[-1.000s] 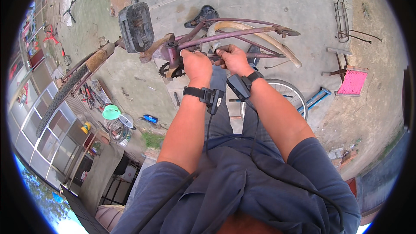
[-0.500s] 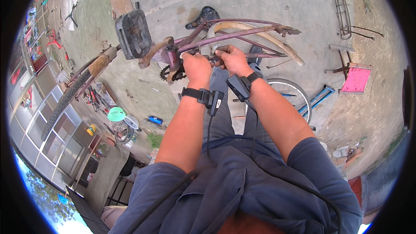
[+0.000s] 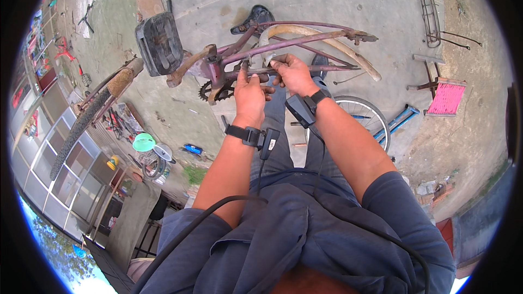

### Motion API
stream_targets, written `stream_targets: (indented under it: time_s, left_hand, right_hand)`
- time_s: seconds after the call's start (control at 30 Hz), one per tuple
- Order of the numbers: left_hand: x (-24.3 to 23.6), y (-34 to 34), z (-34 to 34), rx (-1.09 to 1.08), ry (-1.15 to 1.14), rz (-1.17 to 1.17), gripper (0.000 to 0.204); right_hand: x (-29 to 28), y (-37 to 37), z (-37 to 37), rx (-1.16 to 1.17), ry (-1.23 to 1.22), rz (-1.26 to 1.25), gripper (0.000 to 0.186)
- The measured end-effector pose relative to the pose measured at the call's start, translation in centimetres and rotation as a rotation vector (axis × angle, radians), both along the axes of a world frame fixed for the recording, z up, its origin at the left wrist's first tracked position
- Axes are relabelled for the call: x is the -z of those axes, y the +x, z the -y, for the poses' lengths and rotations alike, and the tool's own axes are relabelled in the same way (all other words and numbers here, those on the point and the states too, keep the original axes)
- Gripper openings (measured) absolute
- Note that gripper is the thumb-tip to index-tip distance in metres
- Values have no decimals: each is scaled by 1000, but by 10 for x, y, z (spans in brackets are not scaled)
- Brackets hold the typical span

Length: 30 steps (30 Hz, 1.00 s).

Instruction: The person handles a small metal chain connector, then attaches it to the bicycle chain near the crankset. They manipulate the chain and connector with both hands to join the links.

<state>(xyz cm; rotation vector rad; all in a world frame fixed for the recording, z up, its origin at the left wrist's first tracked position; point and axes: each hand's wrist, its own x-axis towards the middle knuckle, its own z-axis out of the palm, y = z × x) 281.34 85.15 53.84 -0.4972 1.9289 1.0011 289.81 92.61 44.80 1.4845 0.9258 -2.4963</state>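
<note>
Fingers (image 3: pixel 243 78) of the left hand (image 3: pixel 250 100) stand apart, index reaching up to the frame (image 3: pixel 297 42), thumb off to its right. Right hand (image 3: pixel 297 76): thumb and index drawn close together beside the frame; what, if anything, sits between them, cannot tell. Frame lies directly at and just beyond both sets of fingertips, long axis running left to right, across the line of the forearms. Left hand is nearer the frame's crank end, with the chainring (image 3: pixel 205 92) just left of its fingers; right hand is nearer the curved fender (image 3: pixel 318 34), which arcs away to the right of its fingertips. Farther left of the left fingers, pedal (image 3: pixel 157 43). Beyond both, saddle (image 3: pixel 257 17). Well off right of the right fingers: wheel (image 3: pixel 384 122), then pink stool (image 3: pixel 447 98).
</note>
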Motion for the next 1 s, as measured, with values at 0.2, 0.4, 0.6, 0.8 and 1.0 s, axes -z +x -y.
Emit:
stream_targets:
  time_s: [0.2, 0.4, 0.6, 0.8, 1.0]
  left_hand:
    - [0, 1, 1, 56, 4, 14, 50]
    - [-2, 0, 2, 38, 29, 33, 53]
    - [-3, 0, 2, 17, 22, 46, 55]
    - [3, -4, 7, 20, 24, 73, 58]
    - [4, 0, 6, 0, 65, 40, 58]
  right_hand:
    - [-6, -3, -1, 0, 48, 15, 27]
    - [-16, -9, 1, -20, 68, 0, 29]
    - [-21, -14, 3, -10, 55, -46, 27]
    - [-20, -16, 3, -33, 45, -45, 25]
    - [-15, -18, 1, -96, 83, -63, 25]
